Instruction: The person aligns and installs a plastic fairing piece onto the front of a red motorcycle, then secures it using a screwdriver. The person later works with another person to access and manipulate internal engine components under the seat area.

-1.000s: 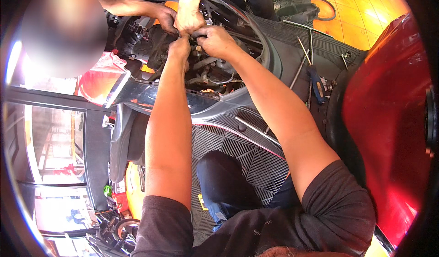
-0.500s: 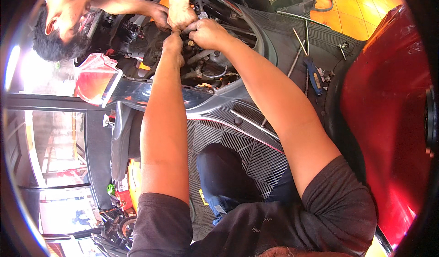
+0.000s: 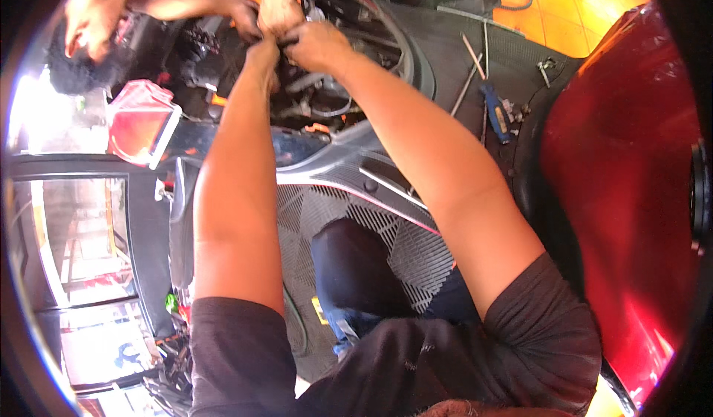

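Both my arms reach forward into the open body of a motor scooter [image 3: 423,75], over its exposed engine parts [image 3: 330,99]. My left hand [image 3: 261,59] is closed, its fingertips hidden among the parts. Right beside it, the fingers of my right hand [image 3: 321,47] are curled together. What either hand grips cannot be made out. A co-worker's hand [image 3: 279,10] comes down from the far edge and meets my hands at the same spot. Another hand of a co-worker [image 3: 245,20] lies just left of it.
On the black ribbed footboard at right lie a blue-handled screwdriver [image 3: 496,116], thin metal rods [image 3: 466,86] and small metal parts [image 3: 547,71]. A large red body panel [image 3: 616,172] bounds the right side. A co-worker's head [image 3: 83,53] leans in at far left, near a red tail piece [image 3: 142,124].
The whole view has shifted, so the scooter and hands appear slightly farther left and up. My hands stay together with the co-worker's at the same place.
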Tool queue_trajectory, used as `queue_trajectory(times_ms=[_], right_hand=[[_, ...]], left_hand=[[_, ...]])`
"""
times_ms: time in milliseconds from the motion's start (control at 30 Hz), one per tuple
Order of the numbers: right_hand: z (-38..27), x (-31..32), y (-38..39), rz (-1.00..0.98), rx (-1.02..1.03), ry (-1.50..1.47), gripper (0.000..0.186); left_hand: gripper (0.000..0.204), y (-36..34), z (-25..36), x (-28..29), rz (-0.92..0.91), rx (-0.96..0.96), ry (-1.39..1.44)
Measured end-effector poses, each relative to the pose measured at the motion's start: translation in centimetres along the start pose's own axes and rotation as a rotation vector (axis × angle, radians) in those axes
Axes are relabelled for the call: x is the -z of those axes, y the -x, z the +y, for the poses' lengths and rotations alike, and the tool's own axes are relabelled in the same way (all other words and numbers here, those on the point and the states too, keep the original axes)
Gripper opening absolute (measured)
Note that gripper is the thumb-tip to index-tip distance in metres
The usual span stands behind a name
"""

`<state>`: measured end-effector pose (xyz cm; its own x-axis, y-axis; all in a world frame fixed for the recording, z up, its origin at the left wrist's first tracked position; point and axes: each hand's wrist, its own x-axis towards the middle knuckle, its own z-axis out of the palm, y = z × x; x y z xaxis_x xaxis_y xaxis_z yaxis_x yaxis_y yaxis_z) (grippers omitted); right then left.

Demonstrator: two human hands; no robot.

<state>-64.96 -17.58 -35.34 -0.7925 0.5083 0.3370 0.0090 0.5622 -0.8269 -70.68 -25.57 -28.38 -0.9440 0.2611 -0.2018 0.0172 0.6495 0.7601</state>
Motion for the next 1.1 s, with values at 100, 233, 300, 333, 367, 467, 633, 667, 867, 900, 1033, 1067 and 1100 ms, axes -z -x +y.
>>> queue_trajectory(times_ms=[100,233,300,333,367,467,633,667,867,900,1033,1067,1100], right_hand=[[-2.5,-0.1,0.8,-0.005,0.015,-0.124,0.033],[-2.8,-0.5,1.5,0.029,-0.062,-0.215,0.031],[-2.7,-0.5,1.3,0.153,-0.056,-0.239,0.030],[-2.6,-0.7,1.3,0.120,-0.096,-0.222,0.030],[-2.6,-0.7,1.1,0.088,-0.136,-0.205,0.030],[-3.0,-1.0,1.0,-0.004,-0.169,-0.126,0.034],[-2.6,-0.8,1.0,-0.043,-0.145,-0.090,0.035],[-3.0,-1.1,1.5,-0.006,-0.165,-0.057,0.033],[-5.5,-3.1,2.5,0.036,-0.162,0.118,0.026],[0.6,-0.4,-0.4,0.044,0.026,0.320,0.029],[-3.0,-0.9,1.4,-0.063,0.001,-0.104,0.034],[-3.0,-0.6,1.7,-0.071,-0.038,-0.140,0.033],[-3.4,-0.4,2.0,-0.085,-0.075,-0.179,0.032]], left_hand=[[0.060,-3.2,-2.5,2.7,-0.022,0.013,0.263],[0.047,-3.2,-2.9,3.1,-0.122,0.068,0.343],[0.043,-3.2,-2.7,2.7,-0.196,0.050,0.397],[0.043,-3.6,-3.1,2.8,-0.188,0.039,0.407],[0.044,-4.1,-3.1,2.7,-0.181,0.028,0.417],[0.046,-4.9,-4.1,2.9,-0.126,0.010,0.410],[0.046,-5.7,-3.8,1.6,-0.001,-0.038,0.317],[0.046,-5.1,-3.9,1.5,0.027,-0.016,0.300],[0.054,-2.4,-3.9,4.3,-0.032,0.061,0.247],[0.057,-0.4,0.3,-0.9,-0.006,-0.036,0.120],[0.052,1.7,-2.1,3.6,-0.085,0.025,0.415],[0.047,3.4,-1.9,4.1,-0.084,0.019,0.384],[0.043,5.5,-2.3,5.4,-0.079,-0.117,0.178]])
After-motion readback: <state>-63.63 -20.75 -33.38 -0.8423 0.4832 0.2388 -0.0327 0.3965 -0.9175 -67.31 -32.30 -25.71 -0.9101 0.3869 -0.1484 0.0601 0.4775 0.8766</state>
